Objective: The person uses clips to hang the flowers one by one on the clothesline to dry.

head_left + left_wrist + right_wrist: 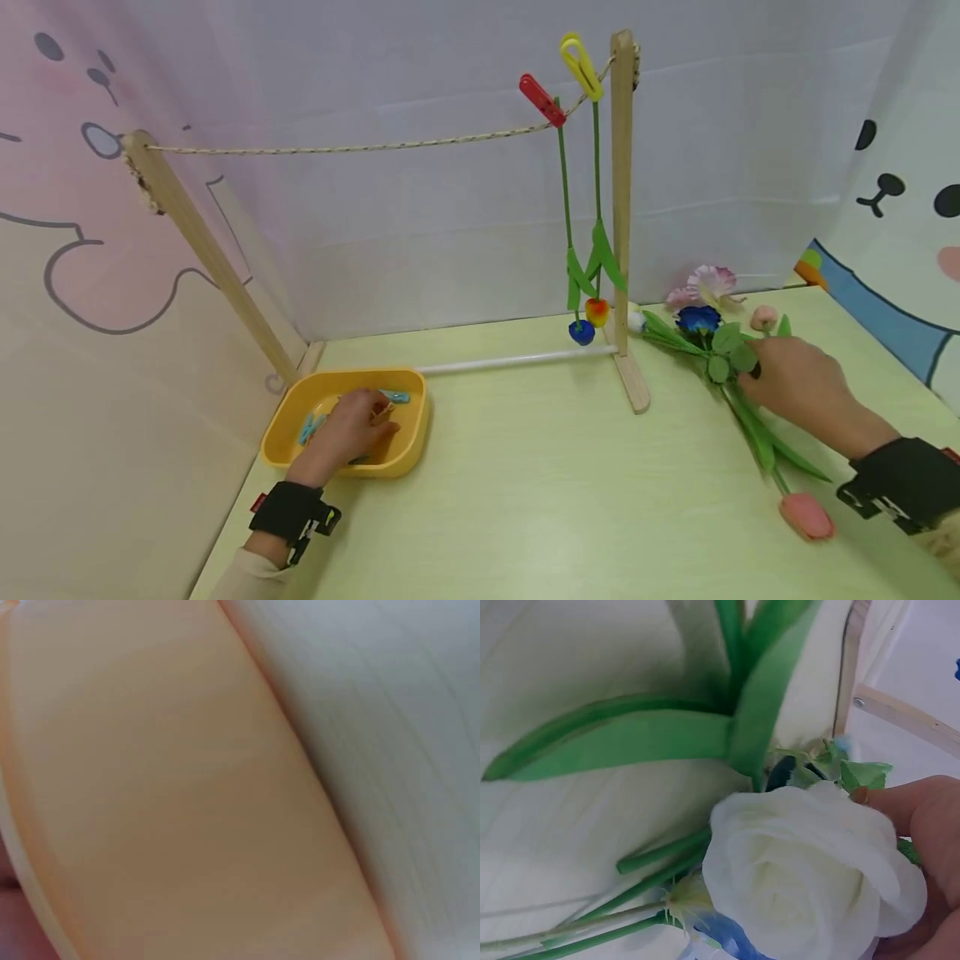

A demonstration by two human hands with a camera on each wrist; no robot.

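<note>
My left hand [352,421] reaches into a yellow basket [416,450] with bent fingers. A small tan piece [386,409] shows at the fingertips; whether they pinch it cannot be told. Blue clothespins [395,397] lie about the hand, while the left wrist view mostly shows the basket wall [180,780]. On the right, my right hand [798,385] is among artificial flowers. Its fingers grip a white rose [795,877] from behind, plain in the right wrist view but hidden in the head view. Beside it are a blue rose [697,319] and a pink tulip [807,516].
A cord [360,148] runs between two wooden posts [622,192]. Red [542,100] and yellow clothespins [581,67] on it hold two flowers upside down, a blue one [581,332] and an orange one [597,312]. A white bar [517,360] joins the posts low down.
</note>
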